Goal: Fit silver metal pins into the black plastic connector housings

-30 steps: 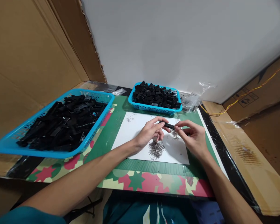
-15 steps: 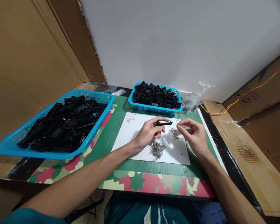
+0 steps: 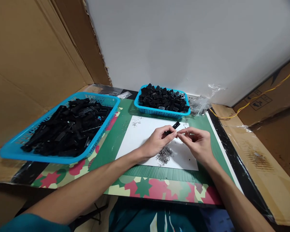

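while left fingers point(image 3: 170, 138) clasp one black piece point(image 3: 176, 125), two right fingers point(image 3: 188, 130) pinch together, contents unclear.

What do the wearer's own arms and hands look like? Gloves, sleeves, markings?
Left hand and right hand: bare, no gloves, rings or watches visible. Forearms bare. Teal sleeve on the left arm; right sleeve out of frame.

Black pictograms point(image 3: 258, 101), meaning unclear, on cardboard point(image 3: 282, 100)
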A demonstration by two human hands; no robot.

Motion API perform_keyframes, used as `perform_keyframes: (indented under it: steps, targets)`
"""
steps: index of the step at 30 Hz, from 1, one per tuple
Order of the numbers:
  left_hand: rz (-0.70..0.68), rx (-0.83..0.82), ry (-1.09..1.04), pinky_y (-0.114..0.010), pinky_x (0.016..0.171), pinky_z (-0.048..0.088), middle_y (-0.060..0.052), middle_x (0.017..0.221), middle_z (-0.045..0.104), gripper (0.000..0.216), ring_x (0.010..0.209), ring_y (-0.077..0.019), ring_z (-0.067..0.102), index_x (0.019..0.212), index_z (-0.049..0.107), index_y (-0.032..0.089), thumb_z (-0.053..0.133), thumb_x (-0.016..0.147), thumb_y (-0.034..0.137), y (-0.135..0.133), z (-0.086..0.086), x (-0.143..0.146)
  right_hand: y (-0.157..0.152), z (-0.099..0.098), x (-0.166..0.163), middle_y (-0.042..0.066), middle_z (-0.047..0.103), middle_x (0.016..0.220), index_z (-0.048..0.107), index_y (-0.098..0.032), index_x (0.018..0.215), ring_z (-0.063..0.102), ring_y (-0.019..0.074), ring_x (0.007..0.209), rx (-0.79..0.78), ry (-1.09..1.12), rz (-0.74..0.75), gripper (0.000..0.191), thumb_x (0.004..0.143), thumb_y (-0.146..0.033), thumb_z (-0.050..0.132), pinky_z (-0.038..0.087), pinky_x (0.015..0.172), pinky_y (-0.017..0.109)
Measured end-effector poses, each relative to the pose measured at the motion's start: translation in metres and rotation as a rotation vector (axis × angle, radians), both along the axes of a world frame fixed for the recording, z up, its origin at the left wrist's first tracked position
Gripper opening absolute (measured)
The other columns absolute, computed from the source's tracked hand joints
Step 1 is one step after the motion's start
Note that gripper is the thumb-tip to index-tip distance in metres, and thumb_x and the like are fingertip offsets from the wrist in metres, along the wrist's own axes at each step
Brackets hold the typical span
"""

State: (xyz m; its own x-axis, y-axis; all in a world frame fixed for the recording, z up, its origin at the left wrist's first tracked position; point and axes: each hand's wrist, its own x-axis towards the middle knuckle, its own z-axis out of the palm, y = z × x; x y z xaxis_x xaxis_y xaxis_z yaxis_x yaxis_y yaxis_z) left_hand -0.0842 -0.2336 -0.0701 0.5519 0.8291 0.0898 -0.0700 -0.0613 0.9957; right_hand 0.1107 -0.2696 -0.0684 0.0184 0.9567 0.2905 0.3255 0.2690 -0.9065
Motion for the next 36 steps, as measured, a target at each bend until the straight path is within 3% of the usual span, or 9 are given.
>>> perform_keyframes:
  steps: [4,8,15,21,25,29,32,36]
  targets:
    - [-0.045,-0.045,-0.049,-0.024,0.059,0.030,0.003,0.073,0.049,0.037,0.063,-0.0098,0.040,0.097,0.067,0.017,0.072,0.093,0.054,0.002,0.001,-0.001,-0.002,0.001,0.001,0.002,0.066,0.069,0.084,-0.023,0.090,0.042,0.0123,0.054,0.079,-0.017,0.009,0.018,0.089,-0.040,0.079,0.034,0.050,0.029]
    - [-0.073,-0.094,-0.091,-0.024,0.057,0.030,0.004,0.071,0.049,0.041,0.060,-0.0082,0.039,0.101,0.070,0.016,0.076,0.089,0.054,0.003,-0.002,0.000,-0.004,0.005,0.001,0.000,0.062,0.065,0.084,-0.024,0.091,0.047,0.0138,0.057,0.163,-0.052,0.032,0.012,0.091,-0.035,0.078,0.038,0.055,0.030]
    - [0.024,-0.104,-0.066,-0.024,0.053,0.022,0.004,0.066,0.046,0.041,0.058,-0.0074,0.036,0.086,0.069,0.014,0.084,0.081,0.052,0.006,-0.001,0.001,-0.007,0.011,0.002,-0.002,0.055,0.061,0.083,-0.025,0.095,0.044,0.0132,0.053,0.233,-0.226,0.053,0.015,0.096,-0.032,0.070,0.036,0.053,0.030]
    - [0.061,-0.005,0.004,-0.025,0.056,0.027,-0.001,0.071,0.057,0.042,0.063,-0.0100,0.043,0.082,0.073,0.012,0.083,0.082,0.053,0.006,0.005,-0.001,-0.006,0.009,0.005,-0.001,0.060,0.065,0.080,-0.024,0.097,0.045,0.0123,0.053,0.315,-0.314,0.061,0.013,0.098,-0.027,0.067,0.037,0.053,0.029]
    - [-0.021,0.001,0.038,-0.025,0.057,0.028,0.000,0.070,0.056,0.042,0.062,-0.0094,0.042,0.081,0.072,0.012,0.083,0.082,0.052,0.009,0.009,-0.007,-0.006,0.010,0.007,0.000,0.064,0.069,0.079,-0.021,0.098,0.050,0.0117,0.056,0.370,-0.292,0.123,0.010,0.097,-0.020,0.069,0.039,0.054,0.028]
    - [-0.113,0.041,0.078,-0.025,0.061,0.032,-0.001,0.074,0.058,0.037,0.066,-0.0105,0.045,0.085,0.073,0.012,0.079,0.087,0.049,0.012,0.012,-0.012,-0.007,0.011,0.008,-0.002,0.059,0.064,0.079,-0.021,0.093,0.046,0.0107,0.053,0.332,-0.273,0.177,0.010,0.093,-0.017,0.070,0.035,0.052,0.027]
    - [-0.110,0.026,0.062,-0.025,0.060,0.033,0.000,0.072,0.056,0.034,0.064,-0.0108,0.045,0.098,0.076,0.013,0.069,0.095,0.046,0.014,0.011,-0.012,-0.007,0.010,0.009,-0.005,0.049,0.058,0.079,-0.020,0.088,0.037,0.0097,0.050,0.239,-0.204,0.084,0.006,0.090,-0.020,0.072,0.030,0.049,0.027]
    - [-0.071,0.021,-0.008,-0.024,0.059,0.038,-0.002,0.083,0.059,0.029,0.066,-0.0100,0.048,0.112,0.072,0.015,0.061,0.100,0.039,0.014,0.008,-0.009,-0.003,0.007,0.013,-0.003,0.053,0.059,0.080,-0.019,0.083,0.040,0.0104,0.053,0.106,0.072,-0.018,0.010,0.086,-0.029,0.079,0.030,0.049,0.026]
